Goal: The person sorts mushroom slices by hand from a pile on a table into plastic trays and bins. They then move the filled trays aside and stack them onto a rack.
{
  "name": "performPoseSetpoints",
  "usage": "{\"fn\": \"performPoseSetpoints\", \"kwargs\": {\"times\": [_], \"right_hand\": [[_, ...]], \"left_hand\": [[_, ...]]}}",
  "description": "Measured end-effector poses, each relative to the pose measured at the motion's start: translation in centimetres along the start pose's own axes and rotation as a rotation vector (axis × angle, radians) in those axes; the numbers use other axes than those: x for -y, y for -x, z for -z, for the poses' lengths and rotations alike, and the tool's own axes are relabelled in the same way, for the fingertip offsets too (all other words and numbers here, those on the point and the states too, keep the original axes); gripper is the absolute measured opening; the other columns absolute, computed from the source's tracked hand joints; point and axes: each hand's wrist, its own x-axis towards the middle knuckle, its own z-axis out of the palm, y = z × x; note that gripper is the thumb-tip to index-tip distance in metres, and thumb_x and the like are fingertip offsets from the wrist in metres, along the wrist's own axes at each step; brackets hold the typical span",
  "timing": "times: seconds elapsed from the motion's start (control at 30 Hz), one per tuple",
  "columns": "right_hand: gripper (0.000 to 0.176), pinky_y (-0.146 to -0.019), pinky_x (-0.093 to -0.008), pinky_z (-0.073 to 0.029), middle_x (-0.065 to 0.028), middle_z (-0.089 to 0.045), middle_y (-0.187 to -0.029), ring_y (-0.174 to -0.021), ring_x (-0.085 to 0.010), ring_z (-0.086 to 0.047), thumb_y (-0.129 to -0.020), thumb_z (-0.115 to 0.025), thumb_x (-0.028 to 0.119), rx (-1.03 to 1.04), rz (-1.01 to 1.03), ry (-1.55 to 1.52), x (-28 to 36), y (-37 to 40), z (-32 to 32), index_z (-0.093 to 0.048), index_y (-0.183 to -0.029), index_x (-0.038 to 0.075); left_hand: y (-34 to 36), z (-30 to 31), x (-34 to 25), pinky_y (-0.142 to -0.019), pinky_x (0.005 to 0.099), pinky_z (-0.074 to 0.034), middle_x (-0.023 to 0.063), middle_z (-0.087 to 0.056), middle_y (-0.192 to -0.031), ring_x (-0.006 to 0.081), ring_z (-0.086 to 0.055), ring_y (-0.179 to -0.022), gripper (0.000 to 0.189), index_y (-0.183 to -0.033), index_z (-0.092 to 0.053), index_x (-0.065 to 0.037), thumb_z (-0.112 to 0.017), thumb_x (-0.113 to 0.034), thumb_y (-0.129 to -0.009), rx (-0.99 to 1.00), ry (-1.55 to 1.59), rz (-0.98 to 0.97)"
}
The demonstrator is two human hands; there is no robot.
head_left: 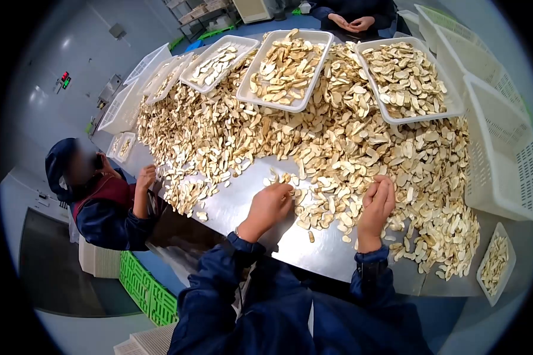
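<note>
L hand sits at the near edge of the slices, knuckles up, fingers curled under onto a few loose pieces; can't tell if it grips any. R hand stands on edge just beside it to the right, fingers bent and bunched in the pile; whether it pinches a slice is hidden (palm faces away). The slices, pale and dried, lie in a thick heap over most of the steel table, bare only in a strip btwn the L hand and the near edge.

Three white trays rest on the heap's far side: left tray, mid tray, right tray, all filled w/ slices. White baskets stand along the right edge; a small tray w/ slices sits at the near right corner. A co-worker in dark blue leans in at the left, one hand on the pile; another person's clasped hands show at the far end. A green crate is on the floor.
</note>
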Motion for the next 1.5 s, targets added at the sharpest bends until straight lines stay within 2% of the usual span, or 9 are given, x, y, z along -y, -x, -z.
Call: {"fn": "performPoseSetpoints", "kwargs": {"times": [0.1, 0.23, 0.33, 0.57, 0.67, 0.8, 0.97, 1.2, 1.5], "right_hand": [[0.023, -0.052, -0.0216, -0.025, 0.0066, -0.041, -0.067, -0.059, -0.0029, -0.032, -0.106, -0.049, 0.02, 0.04, 0.013, 0.02, -0.1, 0.0, 0.2, -0.063, -0.104, 0.002], [0.022, -0.052, -0.024, -0.032, 0.0036, -0.055, -0.068, -0.058, -0.0028, -0.043, -0.101, -0.057, 0.017, 0.319, 0.075, 0.64, 1.4, 0.8, -0.6, -0.071, -0.107, 0.002], [0.018, -0.059, -0.0299, -0.045, -0.0078, -0.064, -0.073, -0.061, -0.0151, -0.057, -0.098, -0.061, 0.016, 0.493, 0.123, 0.794, 0.9, 1.3, -0.7, -0.071, -0.107, 0.004], [0.024, -0.064, -0.0389, -0.051, -0.0093, -0.065, -0.074, -0.07, -0.0289, -0.065, -0.085, -0.074, 0.021, 0.895, 0.065, 1.027, 1.4, 3.2, -1.3, -0.069, -0.102, 0.005], [0.026, -0.065, -0.0402, -0.052, -0.0099, -0.067, -0.076, -0.074, -0.0312, -0.067, -0.081, -0.078, 0.026, 0.972, 0.265, 1.216, 0.6, 4.1, -1.1, -0.068, -0.094, 0.006], [0.03, -0.063, -0.0415, -0.052, -0.0119, -0.068, -0.079, -0.073, -0.0329, -0.067, -0.076, -0.082, 0.029, 0.922, 0.286, 1.31, 0.4, 4.4, -1.0, -0.065, -0.087, 0.007], [0.021, -0.062, -0.0432, -0.053, -0.0134, -0.068, -0.079, -0.072, -0.0346, -0.067, -0.083, -0.076, 0.024, 0.859, 0.36, 1.325, 0.2, 4.3, -0.8, -0.068, -0.093, 0.007], [0.01, -0.061, -0.0429, -0.053, -0.0122, -0.068, -0.075, -0.069, -0.0327, -0.067, -0.089, -0.066, 0.018, 0.706, 0.411, 1.298, -0.9, 3.7, -0.4, -0.069, -0.089, 0.008], [0.013, -0.065, -0.0399, -0.051, -0.0119, -0.066, -0.078, -0.072, -0.0313, -0.065, -0.088, -0.071, 0.021, 0.815, 0.143, 1.104, 0.3, 3.5, -0.9, -0.071, -0.091, 0.008]], "left_hand": [[1.3, -0.2, -0.3, -0.072, 0.0424, -0.053, 0.0129, -0.065, -0.093, 0.0353, -0.065, -0.084, 0.018, -0.102, -0.069, -0.006, -0.069, -0.009, -0.085, -0.092, -0.038, -0.048], [1.5, -1.0, -2.2, -0.077, 0.0427, -0.053, 0.0117, -0.064, -0.094, 0.0344, -0.063, -0.092, 0.016, -0.1, -0.069, -0.007, -0.071, -0.011, -0.085, 0.002, 0.013, -0.149], [1.7, -1.8, -3.2, -0.079, 0.0434, -0.053, 0.0112, -0.064, -0.097, 0.0336, -0.062, -0.095, 0.019, -0.103, -0.068, -0.007, -0.07, -0.016, -0.086, 0.026, 0.027, -0.159], [5.0, -1.4, -1.7, -0.074, 0.0419, -0.054, 0.0118, -0.064, -0.092, 0.0343, -0.063, -0.088, 0.015, -0.097, -0.069, -0.006, -0.071, -0.014, -0.084, -0.184, -0.022, 0.066], [6.4, -2.3, -2.1, -0.071, 0.0406, -0.054, 0.0107, -0.064, -0.087, 0.0331, -0.064, -0.083, 0.016, -0.094, -0.068, -0.006, -0.074, -0.017, -0.083, -0.16, 0.021, 0.059], [6.1, -3.1, -3.9, -0.072, 0.0409, -0.054, 0.0103, -0.063, -0.088, 0.0327, -0.064, -0.087, 0.026, -0.099, -0.067, -0.006, -0.077, -0.023, -0.081, -0.158, 0.041, 0.055], [5.3, -3.4, -4.9, -0.075, 0.0413, -0.054, 0.0123, -0.062, -0.105, 0.0335, -0.063, -0.095, 0.038, -0.112, -0.065, -0.006, -0.077, -0.024, -0.081, -0.103, -0.005, 0.112], [5.3, -4.0, -4.6, -0.077, 0.0417, -0.054, 0.0135, -0.063, -0.105, 0.0343, -0.063, -0.096, 0.041, -0.117, -0.064, -0.005, -0.076, -0.023, -0.082, -0.166, 0.037, 0.072], [5.4, -4.7, -4.5, -0.073, 0.041, -0.054, 0.012, -0.064, -0.097, 0.0327, -0.065, -0.088, 0.034, -0.113, -0.065, -0.005, -0.074, -0.019, -0.083, -0.17, 0.126, 0.126]]}}
